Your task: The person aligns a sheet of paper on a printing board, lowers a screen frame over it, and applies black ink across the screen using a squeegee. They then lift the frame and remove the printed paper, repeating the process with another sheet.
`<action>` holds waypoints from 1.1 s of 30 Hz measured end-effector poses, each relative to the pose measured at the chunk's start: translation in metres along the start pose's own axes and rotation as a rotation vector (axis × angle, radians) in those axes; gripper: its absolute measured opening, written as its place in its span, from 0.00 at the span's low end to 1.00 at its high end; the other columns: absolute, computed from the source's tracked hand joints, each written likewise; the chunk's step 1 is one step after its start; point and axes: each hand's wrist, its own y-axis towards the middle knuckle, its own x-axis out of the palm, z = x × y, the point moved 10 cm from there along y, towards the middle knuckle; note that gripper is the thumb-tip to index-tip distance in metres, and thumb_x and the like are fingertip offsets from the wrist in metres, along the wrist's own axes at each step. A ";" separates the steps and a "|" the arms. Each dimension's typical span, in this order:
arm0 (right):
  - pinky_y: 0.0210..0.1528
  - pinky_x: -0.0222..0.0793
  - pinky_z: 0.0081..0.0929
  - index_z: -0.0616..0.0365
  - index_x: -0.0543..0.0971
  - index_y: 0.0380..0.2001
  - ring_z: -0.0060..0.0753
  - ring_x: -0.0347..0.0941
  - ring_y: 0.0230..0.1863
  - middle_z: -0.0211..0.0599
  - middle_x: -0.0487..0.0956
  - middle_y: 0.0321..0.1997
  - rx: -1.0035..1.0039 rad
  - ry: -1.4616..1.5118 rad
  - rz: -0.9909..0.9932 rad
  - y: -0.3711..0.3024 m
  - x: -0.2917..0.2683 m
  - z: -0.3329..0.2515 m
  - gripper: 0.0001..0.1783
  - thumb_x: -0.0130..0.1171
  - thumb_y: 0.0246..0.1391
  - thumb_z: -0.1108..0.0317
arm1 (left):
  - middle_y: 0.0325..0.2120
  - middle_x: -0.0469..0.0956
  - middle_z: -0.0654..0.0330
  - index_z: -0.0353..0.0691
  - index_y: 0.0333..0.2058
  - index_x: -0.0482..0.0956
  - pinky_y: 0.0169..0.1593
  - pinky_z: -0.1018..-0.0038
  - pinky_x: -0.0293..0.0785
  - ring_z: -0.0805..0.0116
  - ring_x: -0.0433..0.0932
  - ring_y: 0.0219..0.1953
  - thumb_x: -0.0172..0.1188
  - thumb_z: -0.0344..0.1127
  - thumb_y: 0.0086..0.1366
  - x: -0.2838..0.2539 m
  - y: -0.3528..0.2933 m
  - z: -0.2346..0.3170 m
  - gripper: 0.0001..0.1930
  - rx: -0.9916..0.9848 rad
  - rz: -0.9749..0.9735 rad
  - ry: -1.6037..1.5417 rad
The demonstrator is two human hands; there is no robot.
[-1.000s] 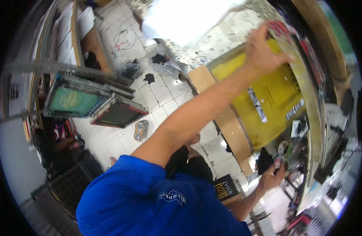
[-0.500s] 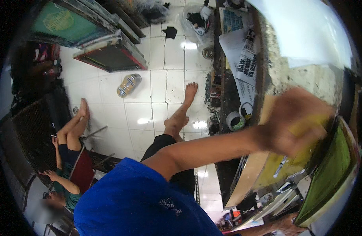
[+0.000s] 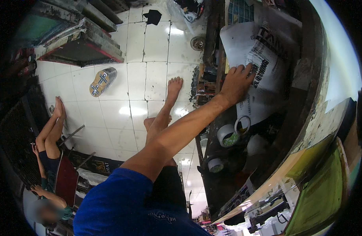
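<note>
Left hand [image 3: 237, 83] lying flat, fingers spread, on the printed white sheet [image 3: 263, 63] at two o'clock on the dark workbench [image 3: 228, 173], tape rolls [image 3: 227, 135] just below; best kept pressed evenly, smoothing outward; right hand unseen.

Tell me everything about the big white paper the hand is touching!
The white paper sheet looks thin and a bit wrinkled, with bold black printed lettering across it. It lies flat on the dark, stained workbench, its far corner curling near the bench edge. One hand presses on its near side, fingers spread flat on the paper. Just below it stand small round pots; whether they touch the paper cannot be told.
</note>
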 end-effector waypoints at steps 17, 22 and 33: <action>0.56 0.74 0.52 0.64 0.76 0.60 0.58 0.80 0.53 0.51 0.82 0.56 0.221 0.089 -0.133 -0.015 0.023 0.071 0.44 0.66 0.55 0.37 | 0.35 0.85 0.61 0.28 0.45 0.82 0.44 0.74 0.74 0.75 0.77 0.37 0.62 0.40 0.72 -0.344 -0.121 -0.092 0.16 -0.438 0.635 -0.436; 0.61 0.71 0.51 0.62 0.76 0.61 0.55 0.77 0.59 0.50 0.80 0.60 0.328 0.282 -0.082 -0.014 0.044 0.095 0.38 0.71 0.53 0.49 | 0.29 0.81 0.66 0.31 0.41 0.84 0.39 0.74 0.71 0.76 0.74 0.33 0.63 0.35 0.69 -0.518 -0.127 0.012 0.11 -0.272 0.366 -0.108; 0.65 0.55 0.56 0.44 0.74 0.66 0.56 0.69 0.60 0.49 0.77 0.56 0.690 0.410 -0.293 0.026 0.062 0.111 0.48 0.71 0.35 0.54 | 0.45 0.82 0.58 0.32 0.55 0.76 0.50 0.74 0.76 0.72 0.79 0.43 0.64 0.27 0.67 -0.387 -0.001 0.253 0.19 -0.130 -0.113 -0.729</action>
